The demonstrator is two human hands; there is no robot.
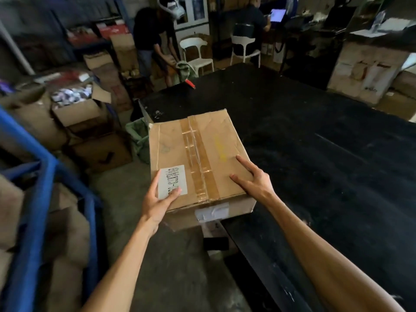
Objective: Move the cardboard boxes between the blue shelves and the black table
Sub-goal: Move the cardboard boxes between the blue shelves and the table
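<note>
I see the taped brown cardboard box [198, 158] overhanging the black bench [315, 143] corner; left grip [157, 199] pinches its edge, right grip [254, 179] lies spread on top. Uneven pull could tip it floorward.

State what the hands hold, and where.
The cardboard box, at its near end: left hand grips the near-left corner; right hand lies flat on top.

A: Background? Two white chairs [196, 53], one person bent over near the left chair [151, 39], another seated at a lit screen [278, 15].
B: Floor stuff?
A: Green bag [139, 136], red object [190, 84] at the far tabletop edge.
</note>
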